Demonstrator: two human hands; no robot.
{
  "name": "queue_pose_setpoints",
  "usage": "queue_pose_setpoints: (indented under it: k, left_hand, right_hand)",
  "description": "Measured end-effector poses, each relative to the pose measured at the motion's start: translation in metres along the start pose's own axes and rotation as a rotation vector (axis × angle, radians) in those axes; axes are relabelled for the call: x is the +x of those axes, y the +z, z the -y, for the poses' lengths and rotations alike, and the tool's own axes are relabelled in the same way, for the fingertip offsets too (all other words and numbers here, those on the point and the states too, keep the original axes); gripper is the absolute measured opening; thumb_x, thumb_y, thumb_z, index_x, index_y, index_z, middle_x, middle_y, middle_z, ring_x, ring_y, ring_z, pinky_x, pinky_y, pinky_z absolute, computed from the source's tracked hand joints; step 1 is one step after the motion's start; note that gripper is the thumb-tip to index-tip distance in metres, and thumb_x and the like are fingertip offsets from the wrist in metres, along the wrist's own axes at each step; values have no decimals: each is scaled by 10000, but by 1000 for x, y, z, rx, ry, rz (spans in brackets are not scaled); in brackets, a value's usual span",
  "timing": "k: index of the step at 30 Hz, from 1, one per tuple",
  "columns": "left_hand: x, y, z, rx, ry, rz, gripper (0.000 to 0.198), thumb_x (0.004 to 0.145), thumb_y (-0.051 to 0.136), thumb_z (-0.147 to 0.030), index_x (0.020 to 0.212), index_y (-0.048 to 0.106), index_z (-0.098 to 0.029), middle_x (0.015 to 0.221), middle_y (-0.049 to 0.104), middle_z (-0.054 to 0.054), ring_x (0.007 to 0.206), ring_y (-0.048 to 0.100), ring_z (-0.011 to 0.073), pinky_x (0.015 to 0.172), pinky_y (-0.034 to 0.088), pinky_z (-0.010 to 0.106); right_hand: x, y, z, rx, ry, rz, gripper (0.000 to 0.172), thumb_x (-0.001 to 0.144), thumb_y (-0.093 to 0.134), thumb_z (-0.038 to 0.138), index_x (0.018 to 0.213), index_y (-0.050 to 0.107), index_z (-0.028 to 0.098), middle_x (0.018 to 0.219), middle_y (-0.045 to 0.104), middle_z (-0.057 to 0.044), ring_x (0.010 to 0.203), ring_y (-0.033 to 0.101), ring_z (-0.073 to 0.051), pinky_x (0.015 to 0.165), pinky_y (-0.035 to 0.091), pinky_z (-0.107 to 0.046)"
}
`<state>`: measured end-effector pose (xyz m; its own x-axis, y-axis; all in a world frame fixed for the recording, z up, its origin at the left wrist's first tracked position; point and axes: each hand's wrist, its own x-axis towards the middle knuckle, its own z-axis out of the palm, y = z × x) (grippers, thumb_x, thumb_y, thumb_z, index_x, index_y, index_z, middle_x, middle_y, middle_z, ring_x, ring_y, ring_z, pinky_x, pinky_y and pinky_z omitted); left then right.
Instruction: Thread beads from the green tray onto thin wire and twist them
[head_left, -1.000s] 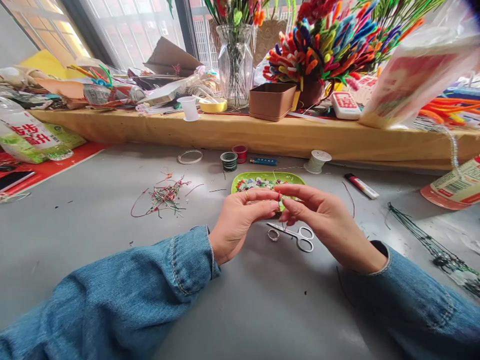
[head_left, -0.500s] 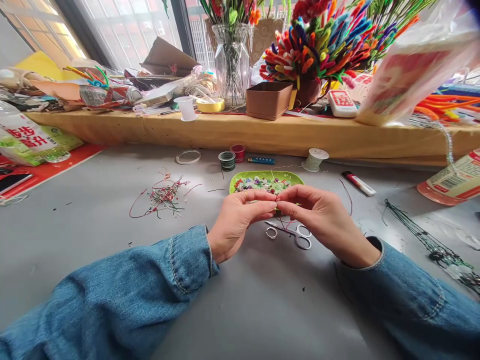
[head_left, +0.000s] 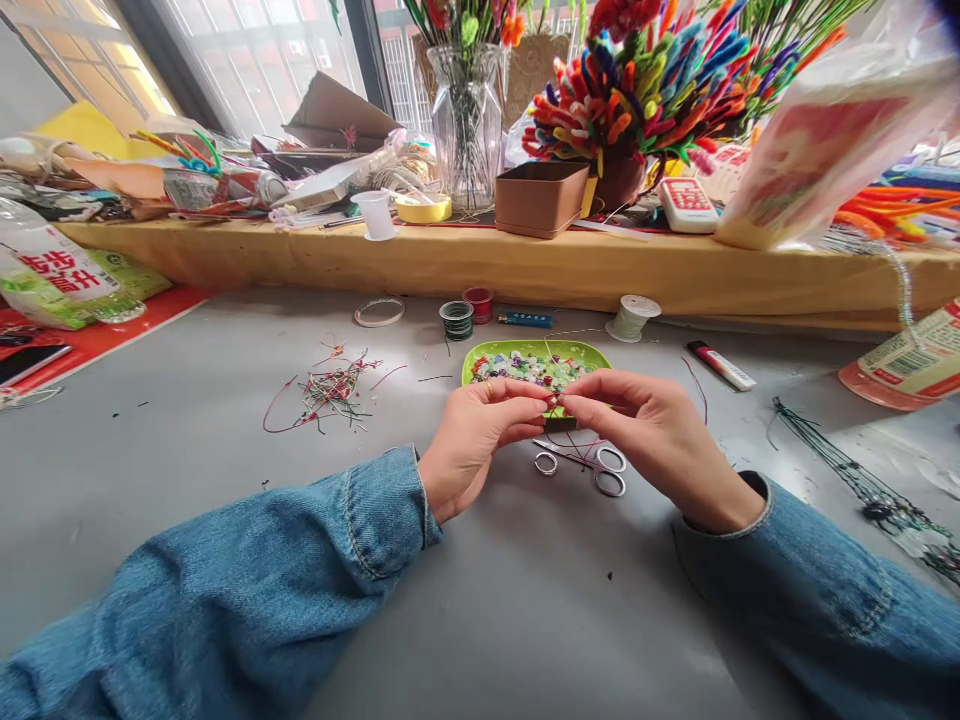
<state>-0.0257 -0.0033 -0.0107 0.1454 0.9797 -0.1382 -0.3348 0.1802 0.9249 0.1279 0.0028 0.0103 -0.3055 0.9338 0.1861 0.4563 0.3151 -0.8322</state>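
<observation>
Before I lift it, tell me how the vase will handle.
The vase looks like clear glass, so probably fragile and fairly heavy. Tall stems rise well above its rim, so it may tip if pushed high. Its smooth wall could be slippery.

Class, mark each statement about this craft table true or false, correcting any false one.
1. The left hand and right hand pinch a red wire between their fingertips. True.
2. The right hand holds the scissors. False: the scissors lie on the grey table below the hands.
3. The glass vase stands on the raised ledge. True.
4. The green tray is empty. False: it holds coloured beads.
</observation>
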Motion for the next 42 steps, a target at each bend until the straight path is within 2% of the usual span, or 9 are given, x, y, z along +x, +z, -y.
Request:
queue_pose_setpoints:
  k: [3, 7, 11, 13, 16, 18, 23, 31, 42]
  left_hand:
    - [0, 0, 0, 22, -1, -2, 112, 625, 598, -134, 734, 612, -114, 774, 586, 25, 706, 543, 94, 684, 433, 226]
    - [-1, 1, -1, 36, 12, 3, 145, 623, 612, -151, 762, 586, -119, 776, 580, 20, 693, 539, 85, 666, 433, 219]
    - [-2, 2, -2, 42, 43, 34, 135, 628, 613, -161, 744, 558, -116, 739, 581, 19, 692, 551, 93, 683, 435, 235]
    - [-3, 2, -2, 51, 55, 37, 124, 631, 608, -157, 733, 550, -116, 720, 570, 11, 677, 552, 92, 688, 437, 242]
    - [-2, 2, -1, 75, 64, -4, 118, 625, 606, -150, 725, 550, -119, 731, 542, -3, 650, 532, 74, 656, 438, 225]
    - [-2, 1, -1, 84, 68, -10, 114, 625, 603, -148, 721, 551, -118, 749, 531, -5, 660, 527, 72, 645, 436, 214]
    - [-2, 2, -2, 86, 35, 9, 103, 634, 592, -140, 723, 545, -119, 745, 535, 0, 702, 535, 84, 633, 432, 194]
    - [-3, 2, -3, 54, 6, 44, 104, 630, 596, -135, 726, 559, -122, 747, 532, -4, 681, 510, 65, 644, 430, 192]
    - [-4, 2, -3, 48, -23, 85, 141, 632, 597, -133, 770, 569, -127, 741, 548, 1, 677, 512, 61, 642, 426, 185]
  right_hand:
    - [0, 0, -1, -11, -4, 18, 177, 757, 482, 314, 764, 596, 179, 752, 603, -16, 688, 535, -136, 613, 419, -242]
    - [1, -1, 1, 69, 66, 72, 171, 745, 496, 318, 818, 583, 189, 779, 603, -14, 674, 540, -130, 563, 423, -228]
    - [3, -3, 3, 273, 202, 247, 214, 758, 481, 319, 915, 551, 191, 736, 598, -15, 631, 549, -116, 529, 423, -213]
    - [3, -3, 1, 309, 239, 300, 223, 747, 498, 344, 880, 564, 177, 683, 585, -11, 592, 527, -103, 522, 407, -209]
    - [3, -5, -3, 297, 256, 303, 213, 718, 533, 358, 748, 587, 155, 636, 559, -3, 558, 476, -88, 520, 378, -208]
    - [3, -6, -5, 269, 250, 280, 205, 713, 539, 354, 697, 588, 155, 629, 553, 2, 564, 462, -88, 521, 365, -207]
    - [4, -9, -2, 224, 172, 115, 205, 701, 554, 373, 714, 590, 172, 695, 552, 10, 597, 445, -83, 515, 349, -191]
    - [3, -8, -1, 207, 96, 60, 177, 743, 520, 346, 740, 551, 172, 698, 513, 15, 584, 404, -71, 503, 340, -185]
    - [4, -12, -3, 254, 34, -123, 115, 749, 529, 278, 720, 546, 168, 626, 484, 25, 538, 400, -60, 480, 333, -194]
